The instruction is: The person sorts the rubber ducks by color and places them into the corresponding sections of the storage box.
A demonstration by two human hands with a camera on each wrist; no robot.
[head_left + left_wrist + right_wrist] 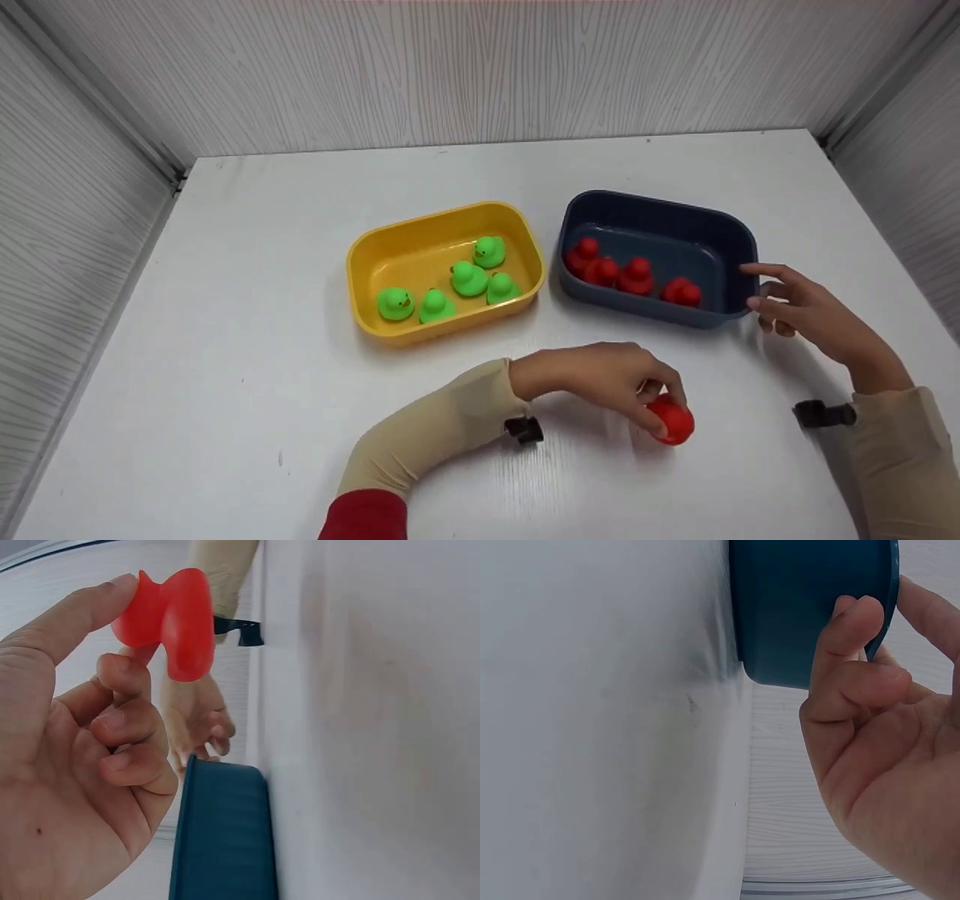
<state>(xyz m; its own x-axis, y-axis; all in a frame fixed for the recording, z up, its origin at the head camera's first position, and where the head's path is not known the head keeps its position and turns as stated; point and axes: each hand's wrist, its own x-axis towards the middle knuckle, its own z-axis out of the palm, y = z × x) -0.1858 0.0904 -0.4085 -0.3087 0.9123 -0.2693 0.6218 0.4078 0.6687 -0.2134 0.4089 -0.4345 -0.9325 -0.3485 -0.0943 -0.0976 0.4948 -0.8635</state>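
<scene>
My left hand (611,375) pinches a red rubber duck (673,420) between thumb and fingers, in front of the navy blue bin (660,311). In the left wrist view the duck (169,622) is at the fingertips, and the other fingers curl toward the palm. At the bin's right end is my right hand (814,307), its index finger reaching over the rim and its thumb at the edge. The right wrist view has curled fingers (847,630) against the bin's outer wall (787,615). Several red ducks (636,277) lie along the near side inside that bin.
Left of the navy bin stands a yellow bin (435,225) holding several green ducks (469,279). Both bins rest on a white table (247,360), with pale wood-grain panels (480,75) behind and at the sides. Dark wrist mounts (825,414) jut from the sleeves.
</scene>
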